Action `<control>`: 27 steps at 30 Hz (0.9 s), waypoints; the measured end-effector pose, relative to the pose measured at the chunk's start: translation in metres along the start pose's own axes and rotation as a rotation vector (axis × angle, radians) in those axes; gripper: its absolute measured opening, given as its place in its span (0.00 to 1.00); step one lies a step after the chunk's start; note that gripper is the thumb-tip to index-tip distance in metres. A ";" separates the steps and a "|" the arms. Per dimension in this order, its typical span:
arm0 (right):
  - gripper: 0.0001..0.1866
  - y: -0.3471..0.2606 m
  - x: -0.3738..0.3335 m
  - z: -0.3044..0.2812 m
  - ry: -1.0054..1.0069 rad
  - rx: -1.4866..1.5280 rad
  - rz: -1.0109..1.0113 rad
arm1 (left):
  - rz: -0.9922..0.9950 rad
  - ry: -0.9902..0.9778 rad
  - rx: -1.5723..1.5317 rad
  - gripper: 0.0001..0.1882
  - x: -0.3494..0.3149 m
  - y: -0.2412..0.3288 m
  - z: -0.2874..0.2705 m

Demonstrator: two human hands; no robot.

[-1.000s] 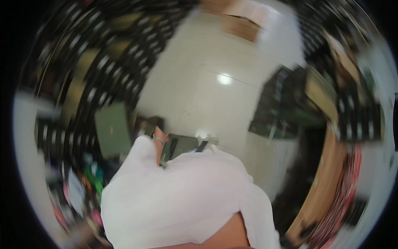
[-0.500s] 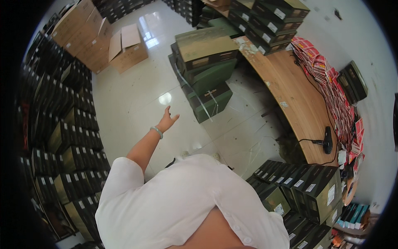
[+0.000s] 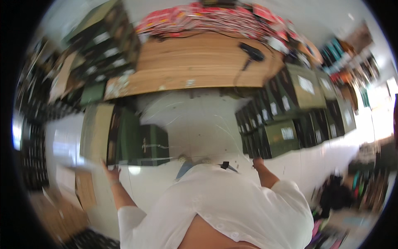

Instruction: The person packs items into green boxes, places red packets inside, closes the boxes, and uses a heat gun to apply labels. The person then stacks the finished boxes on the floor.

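My left hand (image 3: 112, 173) hangs at the left with its fingers spread and nothing in them. Just beyond it stands a stack of dark green boxes (image 3: 129, 133), one with a gold-toned top (image 3: 96, 128); pale strapping trails from the stack. I cannot tell whether the hand touches it. Low on the right, my right hand (image 3: 258, 162) is blurred, its fingers not readable. Nearest to it are stacked dark green shoebox-like cartons (image 3: 282, 135) with white labels.
Ahead is a wooden table (image 3: 186, 62) with a corded black hair dryer (image 3: 251, 53) and piled red packets (image 3: 215, 18). More dark boxes (image 3: 110, 52) stand at its left end. Loose strapping lies on the tiled floor (image 3: 188, 120). Brown cartons (image 3: 62, 211) sit lower left.
My view has turned right, so the table now lies straight ahead and the box stack is at left. My right hand has come into view. The left hand stays open and empty.
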State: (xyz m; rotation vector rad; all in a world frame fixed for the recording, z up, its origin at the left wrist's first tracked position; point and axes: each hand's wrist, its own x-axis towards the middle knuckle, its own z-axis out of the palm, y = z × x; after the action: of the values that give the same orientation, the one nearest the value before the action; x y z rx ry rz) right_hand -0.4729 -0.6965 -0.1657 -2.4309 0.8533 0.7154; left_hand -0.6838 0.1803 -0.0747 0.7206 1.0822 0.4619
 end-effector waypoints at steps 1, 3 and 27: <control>0.11 0.022 -0.005 0.002 0.036 0.006 0.037 | -0.035 -0.027 -0.056 0.57 -0.003 -0.005 0.017; 0.12 0.006 -0.046 0.015 -0.134 -0.079 0.228 | 0.011 -0.201 -0.107 0.47 -0.022 0.008 0.034; 0.20 -0.276 0.085 0.019 -0.242 0.144 -0.345 | -0.150 -0.271 -0.034 0.33 -0.122 -0.077 0.312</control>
State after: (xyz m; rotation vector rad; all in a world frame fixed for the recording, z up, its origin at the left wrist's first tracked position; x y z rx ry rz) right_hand -0.2365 -0.5292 -0.1627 -2.2259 0.3646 0.7645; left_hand -0.4494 -0.0465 0.0335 0.6461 0.8641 0.2458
